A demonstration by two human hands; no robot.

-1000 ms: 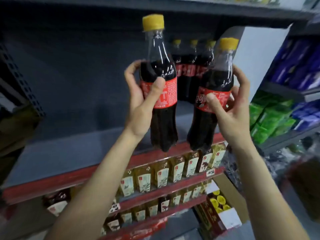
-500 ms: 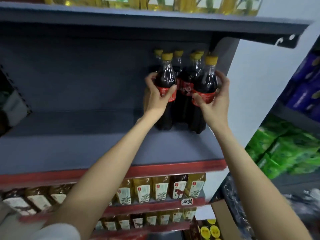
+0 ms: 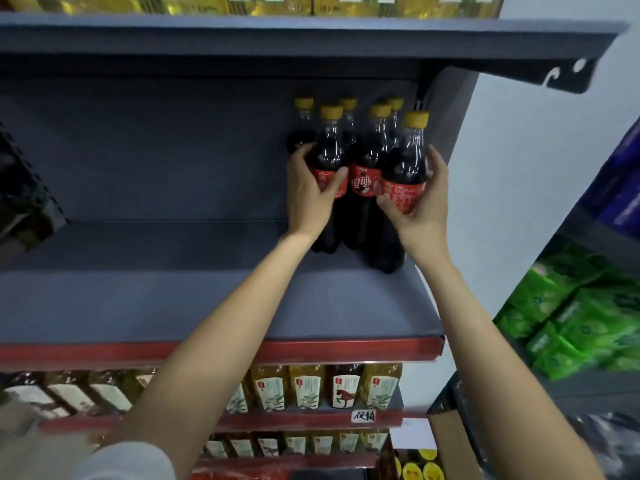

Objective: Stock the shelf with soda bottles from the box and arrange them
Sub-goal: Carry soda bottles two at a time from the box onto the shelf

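Reaching up from the head view, you have both hands on soda bottles at the right end of the grey shelf (image 3: 207, 299). Your left hand (image 3: 308, 195) is wrapped around the left front bottle (image 3: 329, 161), thumb across its red label and fingers curled round its far side. Your right hand (image 3: 420, 206) is clamped on the right front bottle (image 3: 405, 168), thumb on the label and fingers round the right side. Whether either bottle's base is fully down on the shelf you cannot tell, though the right one sits a little nearer the front than its neighbours.

Between the two stands a middle bottle (image 3: 365, 174), touching both. Behind them three more yellow caps (image 3: 304, 102) show, a back row close against the rear panel (image 3: 156, 150).

The right front bottle stands just beside the shelf's right side wall (image 3: 450, 116), with your fingers in the narrow gap. To the left of your left hand the shelf runs open and bare all the way across, and in front of the bottles a wide strip lies free up to the red front edge (image 3: 329, 351). Overhead, the upper shelf (image 3: 311, 39) leaves room above the caps.

Below, rows of yellow oil bottles (image 3: 308, 389) fill the lower shelves, and green packets (image 3: 571, 323) sit on a rack to the right.
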